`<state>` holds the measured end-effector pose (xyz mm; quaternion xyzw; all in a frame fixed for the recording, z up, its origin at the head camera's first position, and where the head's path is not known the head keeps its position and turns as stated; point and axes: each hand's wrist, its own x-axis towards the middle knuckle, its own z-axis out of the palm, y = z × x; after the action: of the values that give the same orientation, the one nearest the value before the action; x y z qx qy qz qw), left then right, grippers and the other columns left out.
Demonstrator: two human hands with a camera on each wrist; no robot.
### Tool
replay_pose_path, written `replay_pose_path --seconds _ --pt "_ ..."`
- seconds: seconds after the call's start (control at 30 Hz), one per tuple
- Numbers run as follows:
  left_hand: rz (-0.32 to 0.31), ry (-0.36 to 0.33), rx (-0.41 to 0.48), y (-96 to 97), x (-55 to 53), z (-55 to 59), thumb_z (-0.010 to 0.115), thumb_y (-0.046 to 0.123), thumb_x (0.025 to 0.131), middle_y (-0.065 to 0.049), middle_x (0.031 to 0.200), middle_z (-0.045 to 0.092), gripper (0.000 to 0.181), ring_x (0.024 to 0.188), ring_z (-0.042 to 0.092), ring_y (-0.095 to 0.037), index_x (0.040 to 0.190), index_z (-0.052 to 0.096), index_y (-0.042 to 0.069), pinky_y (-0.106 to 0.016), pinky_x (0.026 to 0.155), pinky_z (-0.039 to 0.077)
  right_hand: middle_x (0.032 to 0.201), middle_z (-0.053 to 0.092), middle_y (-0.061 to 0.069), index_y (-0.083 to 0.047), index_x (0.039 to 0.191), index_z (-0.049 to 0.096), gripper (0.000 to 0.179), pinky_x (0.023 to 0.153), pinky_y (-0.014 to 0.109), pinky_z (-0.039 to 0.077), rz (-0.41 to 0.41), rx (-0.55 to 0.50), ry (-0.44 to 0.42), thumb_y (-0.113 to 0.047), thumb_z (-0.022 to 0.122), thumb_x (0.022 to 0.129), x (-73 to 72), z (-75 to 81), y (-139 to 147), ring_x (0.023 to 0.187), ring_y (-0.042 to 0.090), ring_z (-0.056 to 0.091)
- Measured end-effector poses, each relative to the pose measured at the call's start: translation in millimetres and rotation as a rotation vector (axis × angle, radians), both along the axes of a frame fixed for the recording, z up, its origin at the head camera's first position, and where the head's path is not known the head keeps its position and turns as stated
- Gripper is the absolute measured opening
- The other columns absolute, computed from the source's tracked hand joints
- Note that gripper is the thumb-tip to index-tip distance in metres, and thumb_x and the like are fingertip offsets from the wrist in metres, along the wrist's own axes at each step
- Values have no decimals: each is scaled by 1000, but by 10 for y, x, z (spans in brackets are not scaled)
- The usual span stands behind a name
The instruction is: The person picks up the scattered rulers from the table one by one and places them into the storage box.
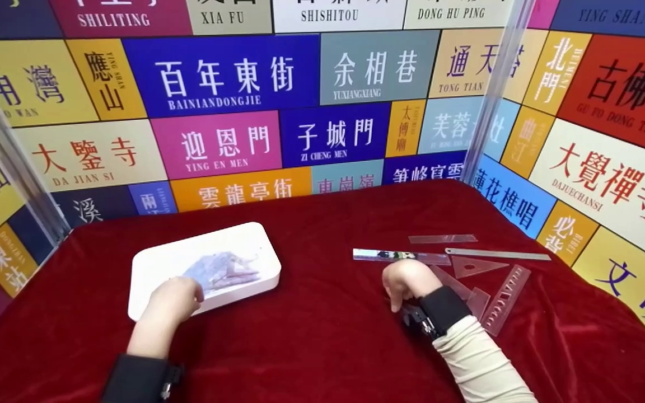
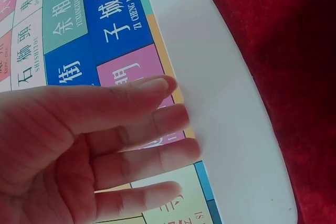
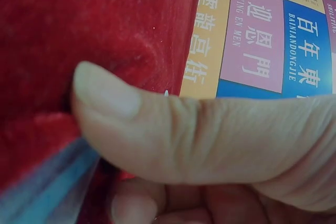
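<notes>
My left hand point(image 1: 174, 296) is over the near side of a white tray point(image 1: 157, 260). In the left wrist view its fingers point(image 2: 152, 156) are loosely extended and hold nothing. A crumpled, translucent bluish bag point(image 1: 221, 271) lies in the tray, just beyond this hand. My right hand point(image 1: 406, 280) points down at the red cloth, beside a group of rulers. In the right wrist view its thumb point(image 3: 131, 124) overlaps the end of a blurred clear and blue strip point(image 3: 58, 182), while the other fingers are bent below; I cannot tell whether they grip it.
A picture-printed ruler point(image 1: 367, 254), a clear strip ruler point(image 1: 440, 239), a metal ruler point(image 1: 501, 254), a clear triangle point(image 1: 479, 268) and a scalloped clear ruler point(image 1: 507, 299) lie about the right hand on the red cloth point(image 1: 322, 336). A sign-covered wall point(image 1: 221, 140) stands behind.
</notes>
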<state>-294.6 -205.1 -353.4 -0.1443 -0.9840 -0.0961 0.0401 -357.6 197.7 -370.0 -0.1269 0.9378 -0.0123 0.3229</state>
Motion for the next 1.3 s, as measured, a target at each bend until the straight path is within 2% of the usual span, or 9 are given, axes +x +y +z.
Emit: replay_pose_path --seconds 0.3,0.43,0.53,0.67,0.77,0.9,1.03,1.2,1.3 --pt "-4 5 12 -3 -9 -6 66 1 72 -14 81 67 7 78 62 -34 78 69 2 -47 68 48 50 39 -5 -12 60 53 23 40 19 24 -39 -152 21 -5 70 73 -18 -20 25 45 6 33" --pt "-8 5 14 -3 -16 -5 66 3 72 -14 81 67 7 77 62 -34 78 69 2 -47 68 48 52 44 -6 -14 61 54 20 40 18 25 -3 -232 75 -9 69 74 -28 18 26 45 5 36" --pt "-8 2 11 -5 -16 2 66 4 73 -14 81 67 6 77 61 -35 78 69 2 -47 68 48 54 48 -6 -13 62 57 17 43 19 31 81 -318 202 -12 69 74 -14 133 12 47 5 40" --pt "5 -10 14 5 -10 7 67 7 74 -16 84 66 10 80 61 -36 82 68 1 -48 70 48 59 51 -7 -12 67 60 12 51 22 38 206 -458 463 -15 69 74 49 329 -11 53 6 44" --pt "6 -17 40 33 2 5 68 8 75 -17 87 67 16 83 62 -35 88 68 0 -49 71 48 62 54 -5 -11 71 61 10 55 24 40 204 -592 614 -15 68 77 120 457 -42 56 7 45" --pt "-44 32 141 132 33 41 67 9 77 -17 89 67 22 86 62 -34 96 67 -2 -49 75 47 66 59 -1 -9 78 62 9 55 24 44 87 -831 727 -16 67 81 213 561 -147 58 9 51" --pt "-101 134 304 314 98 126 68 12 79 -15 92 68 26 86 64 -31 102 66 0 -46 78 48 73 63 8 -2 85 61 13 60 28 53 27 -1112 732 -13 67 82 314 587 -337 62 14 61" --pt "-228 163 563 591 199 188 71 16 78 -12 93 68 32 82 67 -25 107 66 2 -39 76 52 79 64 19 6 87 58 14 61 32 55 124 -1355 635 -6 64 83 481 555 -620 66 25 66" --pt "-309 121 620 712 237 185 70 18 79 -10 93 69 32 80 67 -21 107 66 2 -34 73 53 79 64 19 7 87 56 13 61 32 55 182 -1398 598 -5 62 85 581 525 -746 68 23 67"
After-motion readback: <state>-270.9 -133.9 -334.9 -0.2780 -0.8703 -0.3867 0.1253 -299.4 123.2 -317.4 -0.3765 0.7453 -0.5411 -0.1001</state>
